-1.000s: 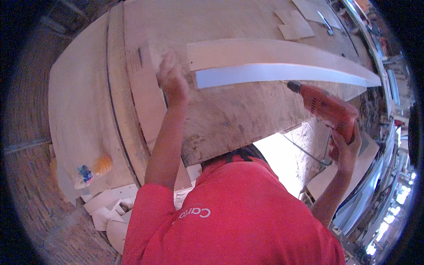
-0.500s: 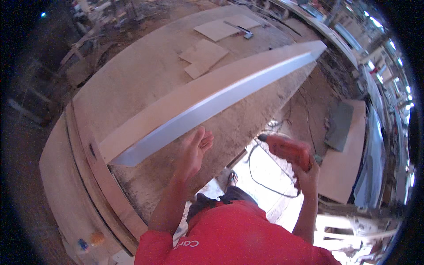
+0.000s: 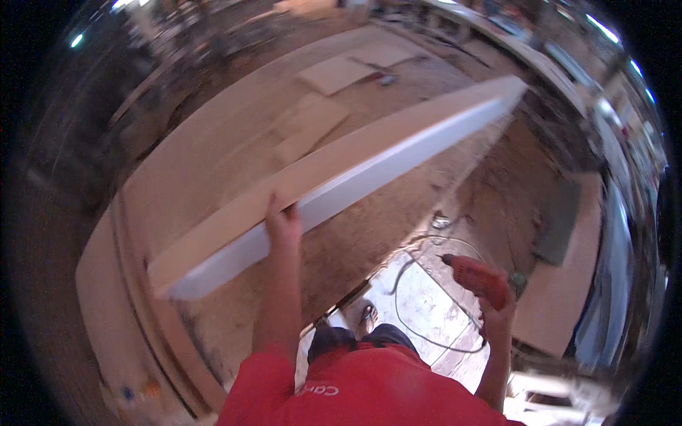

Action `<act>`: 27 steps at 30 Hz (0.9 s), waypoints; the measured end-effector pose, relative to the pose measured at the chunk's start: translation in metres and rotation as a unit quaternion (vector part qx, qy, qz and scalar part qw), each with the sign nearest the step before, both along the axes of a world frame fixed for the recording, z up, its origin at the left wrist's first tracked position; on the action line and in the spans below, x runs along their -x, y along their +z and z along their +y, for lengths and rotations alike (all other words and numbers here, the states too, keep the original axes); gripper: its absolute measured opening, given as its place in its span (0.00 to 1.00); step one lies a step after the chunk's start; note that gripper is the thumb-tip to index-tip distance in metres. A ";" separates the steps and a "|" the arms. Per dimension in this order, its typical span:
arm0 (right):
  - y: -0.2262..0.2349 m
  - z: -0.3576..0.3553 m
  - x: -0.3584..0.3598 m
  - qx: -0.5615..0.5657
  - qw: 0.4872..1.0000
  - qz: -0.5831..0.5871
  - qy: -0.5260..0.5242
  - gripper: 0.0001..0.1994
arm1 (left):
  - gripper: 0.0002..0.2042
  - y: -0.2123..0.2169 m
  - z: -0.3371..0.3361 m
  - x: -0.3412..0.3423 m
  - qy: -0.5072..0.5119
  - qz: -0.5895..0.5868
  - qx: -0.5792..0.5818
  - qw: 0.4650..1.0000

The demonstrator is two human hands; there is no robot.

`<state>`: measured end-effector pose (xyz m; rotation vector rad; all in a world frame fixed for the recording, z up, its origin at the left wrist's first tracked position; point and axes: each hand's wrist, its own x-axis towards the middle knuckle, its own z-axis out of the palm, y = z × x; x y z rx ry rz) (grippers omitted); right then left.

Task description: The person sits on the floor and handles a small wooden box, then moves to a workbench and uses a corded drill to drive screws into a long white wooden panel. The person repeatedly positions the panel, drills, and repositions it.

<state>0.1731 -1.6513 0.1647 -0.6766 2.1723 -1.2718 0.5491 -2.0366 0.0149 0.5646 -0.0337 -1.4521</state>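
My left hand [image 3: 283,221] grips the near edge of a long pale board [image 3: 334,181] with a white face, holding it tilted above a large dusty wooden workbench [image 3: 213,149]. The board runs from lower left to upper right across the view. My right hand [image 3: 497,312] is low at my right side, closed around the handle of an orange corded electric drill [image 3: 479,277] whose bit points left. The drill's cord [image 3: 408,284] loops over the floor below it.
Small plywood offcuts [image 3: 334,74] lie on the far part of the bench. Flat boards [image 3: 561,284] lean or lie at the right. My foot [image 3: 367,316] stands on a pale floor patch. Small blue and orange items [image 3: 138,390] sit at the lower left.
My left hand went from flat beside the board to gripping its edge, and the board has come up closer. The drill has dropped lower at my right side. The view has swung.
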 end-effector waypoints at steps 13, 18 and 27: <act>0.007 0.014 -0.049 -0.022 0.990 0.053 -0.131 0.31 | 0.18 0.020 -0.040 -0.042 -0.115 -0.161 0.004 0.980; 0.026 0.014 -0.070 -0.087 0.979 0.065 -0.174 0.29 | 0.18 0.005 -0.061 -0.080 -0.129 -0.152 -0.004 0.980; 0.042 0.005 -0.078 -0.070 0.980 0.056 -0.176 0.29 | 0.16 -0.002 -0.074 -0.121 -0.087 -0.171 -0.018 0.981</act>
